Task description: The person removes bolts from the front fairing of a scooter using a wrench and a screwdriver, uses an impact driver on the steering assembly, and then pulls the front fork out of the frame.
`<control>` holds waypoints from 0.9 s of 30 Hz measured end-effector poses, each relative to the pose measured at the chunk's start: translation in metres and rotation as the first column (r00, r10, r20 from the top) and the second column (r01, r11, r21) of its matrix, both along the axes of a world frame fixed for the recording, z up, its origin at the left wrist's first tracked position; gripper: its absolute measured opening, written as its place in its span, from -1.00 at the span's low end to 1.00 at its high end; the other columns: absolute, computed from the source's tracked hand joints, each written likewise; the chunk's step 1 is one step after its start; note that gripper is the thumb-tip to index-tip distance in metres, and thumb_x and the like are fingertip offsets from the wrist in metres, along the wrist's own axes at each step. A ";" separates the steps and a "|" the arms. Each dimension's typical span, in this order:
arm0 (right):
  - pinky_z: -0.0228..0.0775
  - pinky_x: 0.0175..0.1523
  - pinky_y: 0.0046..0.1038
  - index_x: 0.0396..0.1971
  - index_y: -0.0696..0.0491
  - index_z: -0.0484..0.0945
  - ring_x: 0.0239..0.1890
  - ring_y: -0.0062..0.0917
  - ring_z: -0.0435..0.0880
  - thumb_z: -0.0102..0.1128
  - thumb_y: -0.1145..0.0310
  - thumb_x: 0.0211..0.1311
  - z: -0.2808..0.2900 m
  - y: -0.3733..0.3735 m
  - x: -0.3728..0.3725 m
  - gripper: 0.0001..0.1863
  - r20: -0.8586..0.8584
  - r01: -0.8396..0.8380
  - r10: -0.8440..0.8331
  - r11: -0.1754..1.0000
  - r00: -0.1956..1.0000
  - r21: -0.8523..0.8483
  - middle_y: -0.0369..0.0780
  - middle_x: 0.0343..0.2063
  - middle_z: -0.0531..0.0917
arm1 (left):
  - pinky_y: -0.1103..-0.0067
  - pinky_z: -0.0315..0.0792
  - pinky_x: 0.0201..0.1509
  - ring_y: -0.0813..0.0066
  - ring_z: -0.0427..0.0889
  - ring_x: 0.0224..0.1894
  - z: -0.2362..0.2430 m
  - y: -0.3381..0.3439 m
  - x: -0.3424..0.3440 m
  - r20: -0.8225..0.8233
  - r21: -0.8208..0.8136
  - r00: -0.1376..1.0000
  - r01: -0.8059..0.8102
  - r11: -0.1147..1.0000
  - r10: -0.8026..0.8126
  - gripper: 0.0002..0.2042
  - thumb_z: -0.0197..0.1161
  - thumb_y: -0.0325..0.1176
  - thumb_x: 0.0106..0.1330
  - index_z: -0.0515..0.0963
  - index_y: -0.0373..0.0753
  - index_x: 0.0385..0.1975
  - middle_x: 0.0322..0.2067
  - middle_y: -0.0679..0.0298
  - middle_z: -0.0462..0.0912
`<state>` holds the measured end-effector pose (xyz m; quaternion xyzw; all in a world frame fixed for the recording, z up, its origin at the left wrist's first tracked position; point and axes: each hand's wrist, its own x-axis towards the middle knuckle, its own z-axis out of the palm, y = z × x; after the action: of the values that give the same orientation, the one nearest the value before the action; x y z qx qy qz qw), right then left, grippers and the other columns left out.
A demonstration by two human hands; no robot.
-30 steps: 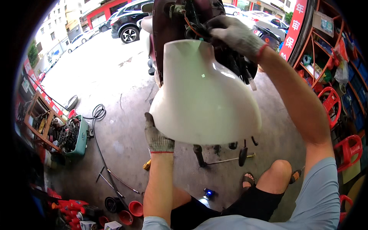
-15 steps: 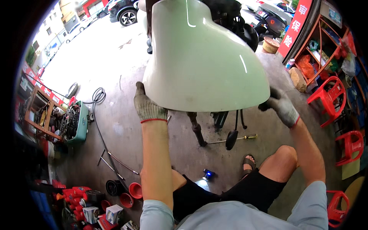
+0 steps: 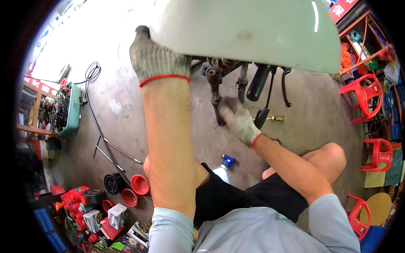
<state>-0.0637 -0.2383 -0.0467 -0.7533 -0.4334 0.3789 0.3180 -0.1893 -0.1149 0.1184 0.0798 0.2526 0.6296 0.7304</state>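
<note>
A large, glossy, pale green curved body panel (image 3: 253,40) fills the top of the view. My left hand (image 3: 158,61), in a grey knit glove with a red cuff, is closed on its lower left edge. Below the panel, my gloved right hand (image 3: 240,120) is beside a dirty metal tube (image 3: 215,86). Motion smears its fingers, and I cannot tell whether they touch the tube. Right of it hang a black handlebar grip (image 3: 259,82), a black lever (image 3: 285,90) and a dark oval mirror (image 3: 261,118). A screwdriver (image 3: 276,118) with a yellow handle lies behind the mirror.
A small lit lamp (image 3: 228,161) is on the floor between my legs. At left are a coiled black hose (image 3: 93,71), a green bin (image 3: 74,109) and red bowls (image 3: 139,184). Red plastic chairs (image 3: 365,97) and a shelf (image 3: 358,42) line the right side.
My right hand has left the panel's right edge and moved inward to the metal tube. The panel appears higher and closer, uncovering more of the tube and handlebar grip. My left hand still holds it.
</note>
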 end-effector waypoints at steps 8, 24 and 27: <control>0.40 -0.09 -0.38 -0.05 0.05 0.51 -0.19 -0.47 0.57 0.05 0.03 0.39 -0.052 0.101 0.029 -0.61 -0.880 0.473 0.165 0.791 0.445 0.388 -0.26 -0.32 0.62 | 0.29 0.41 0.25 0.12 0.51 0.16 -0.022 -0.024 -0.014 0.006 -0.011 1.000 0.024 1.000 -0.024 -0.59 -0.11 -0.20 0.50 0.34 -0.33 0.20 0.15 0.00 0.50; 0.13 -0.57 -0.46 -0.58 0.02 0.35 -0.67 -0.49 0.26 -0.25 -0.13 0.42 -0.009 0.135 0.022 -0.45 -0.973 0.519 0.214 0.824 0.089 0.229 -0.32 -0.65 0.31 | 0.31 0.42 0.23 0.11 0.53 0.13 -0.041 -0.037 -0.041 0.053 -0.028 0.999 0.004 1.000 -0.002 -0.61 -0.08 -0.20 0.47 0.40 -0.29 0.15 0.11 0.01 0.54; 0.24 -0.56 -0.42 -0.54 0.07 0.41 -0.65 -0.40 0.36 -0.24 -0.13 0.42 -0.017 0.120 0.033 -0.43 -0.972 0.529 0.226 0.819 0.059 0.223 -0.18 -0.57 0.44 | 0.31 0.42 0.22 0.11 0.54 0.12 -0.047 -0.030 -0.032 0.052 -0.022 0.998 0.020 1.000 -0.018 -0.62 -0.08 -0.20 0.47 0.41 -0.28 0.15 0.11 0.01 0.54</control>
<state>-0.0302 -0.1181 -0.0635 -0.2100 -0.0971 0.6076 0.7598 -0.2215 -0.1448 0.0715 0.0576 0.2399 0.6216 0.7434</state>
